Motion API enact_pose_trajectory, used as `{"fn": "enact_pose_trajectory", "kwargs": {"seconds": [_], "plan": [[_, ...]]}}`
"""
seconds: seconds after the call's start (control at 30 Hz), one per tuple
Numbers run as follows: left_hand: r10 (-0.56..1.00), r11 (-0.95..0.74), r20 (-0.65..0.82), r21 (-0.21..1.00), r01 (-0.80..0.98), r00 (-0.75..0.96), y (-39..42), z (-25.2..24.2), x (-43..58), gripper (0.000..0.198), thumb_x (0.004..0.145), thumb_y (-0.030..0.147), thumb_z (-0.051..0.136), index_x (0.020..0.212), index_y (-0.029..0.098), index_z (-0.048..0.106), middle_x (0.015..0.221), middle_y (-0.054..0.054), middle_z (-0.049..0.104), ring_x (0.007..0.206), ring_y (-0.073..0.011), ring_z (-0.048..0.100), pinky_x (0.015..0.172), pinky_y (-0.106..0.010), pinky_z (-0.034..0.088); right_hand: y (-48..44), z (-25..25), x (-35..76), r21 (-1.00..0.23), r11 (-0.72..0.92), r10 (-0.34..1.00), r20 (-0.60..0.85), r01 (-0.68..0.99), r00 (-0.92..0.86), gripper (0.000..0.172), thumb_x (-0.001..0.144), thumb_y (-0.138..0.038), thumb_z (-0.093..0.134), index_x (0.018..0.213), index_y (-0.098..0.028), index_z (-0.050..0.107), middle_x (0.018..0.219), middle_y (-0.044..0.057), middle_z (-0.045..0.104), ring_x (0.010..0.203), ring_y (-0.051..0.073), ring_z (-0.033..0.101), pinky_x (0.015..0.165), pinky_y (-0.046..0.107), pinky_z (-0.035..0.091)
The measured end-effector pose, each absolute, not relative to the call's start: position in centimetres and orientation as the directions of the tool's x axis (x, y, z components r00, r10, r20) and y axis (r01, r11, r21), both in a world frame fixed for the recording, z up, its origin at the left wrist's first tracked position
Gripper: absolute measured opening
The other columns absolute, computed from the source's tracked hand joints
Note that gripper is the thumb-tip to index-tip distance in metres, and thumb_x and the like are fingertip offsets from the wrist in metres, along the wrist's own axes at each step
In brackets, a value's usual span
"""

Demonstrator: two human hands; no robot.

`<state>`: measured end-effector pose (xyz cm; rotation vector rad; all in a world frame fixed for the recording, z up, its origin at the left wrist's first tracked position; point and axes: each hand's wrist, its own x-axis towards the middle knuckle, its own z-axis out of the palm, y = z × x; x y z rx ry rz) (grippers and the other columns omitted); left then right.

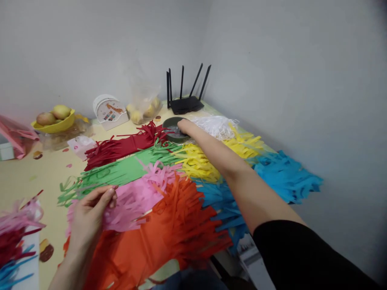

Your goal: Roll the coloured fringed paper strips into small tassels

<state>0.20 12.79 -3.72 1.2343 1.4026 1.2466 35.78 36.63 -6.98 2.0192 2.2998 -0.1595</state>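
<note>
My right hand reaches into a round dark green bowl that holds something clear and shiny; its fingertips are hidden inside. Over the pink fringed paper hovers my left hand, thumb and fingers pinched together. Whatever it holds, if anything, is too small to make out. Green fringed paper and dark red fringed paper lie beyond the pink. Nearest to me spreads orange fringed paper. Yellow fringes and blue fringes lie under and beside my right arm.
White shredded strands sit right of the bowl. Behind stand a black router, a bag of yellow fruit, a white giraffe holder and a yellow fruit bowl. More coloured fringes lie at the left edge.
</note>
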Motion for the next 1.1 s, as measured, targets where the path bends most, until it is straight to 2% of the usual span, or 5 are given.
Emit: {"fn": "enact_pose_trajectory", "kwargs": {"seconds": [0.23, 0.33, 0.4, 0.7, 1.1], "plan": [[0.987, -0.027, 0.042, 0.994, 0.102, -0.154, 12.7, -3.2, 1.1, 0.028, 0.067, 0.038, 0.084, 0.078, 0.016, 0.071, 0.064, -0.001, 0.066, 0.056, -0.0104, 0.057, 0.054, -0.02, 0.046, 31.5, -3.4, 32.3, -0.252, 0.241, 0.958, 0.217, 0.937, -0.188, 0.027, 0.097, -0.018, 0.052, 0.116, -0.004, 0.065, 0.113, 0.018, 0.07, 0.106, 0.021, 0.065, 0.095, 0.03, 0.047], [0.983, -0.092, 0.108, 0.99, 0.105, -0.151, 12.1, -2.4, 2.5, 0.026, 0.07, 0.037, 0.081, 0.08, 0.015, 0.07, 0.065, -0.002, 0.067, 0.056, -0.0103, 0.058, 0.054, -0.02, 0.046, 25.1, -2.4, 27.6, -0.658, 0.55, 0.834, 0.406, 0.514, -0.374, 0.02, 0.089, -0.024, 0.065, 0.1, -0.011, 0.072, 0.094, 0.008, 0.074, 0.079, 0.015, 0.068, 0.074, 0.024, 0.051], [0.976, -0.151, 0.169, 0.98, 0.13, -0.139, 11.4, -1.9, 3.3, 0.024, 0.073, 0.037, 0.079, 0.08, 0.015, 0.07, 0.065, -0.002, 0.067, 0.056, -0.0104, 0.058, 0.055, -0.02, 0.047, 20.7, -2.0, 25.0, -0.77, 0.588, 0.77, 0.441, 0.246, -0.462, 0.018, 0.086, -0.027, 0.067, 0.097, -0.013, 0.072, 0.084, 0.004, 0.074, 0.066, 0.012, 0.066, 0.064, 0.022, 0.05], [0.933, -0.316, 0.348, 0.914, 0.253, -0.09, 6.1, -0.6, 3.7, 0.018, 0.079, 0.034, 0.075, 0.079, 0.016, 0.072, 0.07, -0.003, 0.071, 0.061, -0.0126, 0.061, 0.06, -0.023, 0.051, 11.9, -0.4, 21.5, -0.859, 0.512, 0.727, 0.425, 0.015, -0.54, 0.012, 0.083, -0.025, 0.07, 0.088, -0.015, 0.067, 0.075, 0.001, 0.071, 0.063, 0.01, 0.064, 0.062, 0.021, 0.05], [0.866, -0.424, 0.5, 0.756, 0.498, -0.023, 1.5, -0.1, 3.2, 0.01, 0.085, 0.025, 0.067, 0.086, 0.018, 0.074, 0.082, -0.005, 0.076, 0.074, -0.0164, 0.069, 0.073, -0.027, 0.054, 7.6, 0.1, 20.7, -0.906, 0.415, 0.745, 0.387, -0.076, -0.544, 0.033, 0.083, -0.045, 0.072, 0.087, -0.013, 0.067, 0.068, 0.001, 0.069, 0.057, 0.01, 0.065, 0.057, 0.023, 0.055]]}}
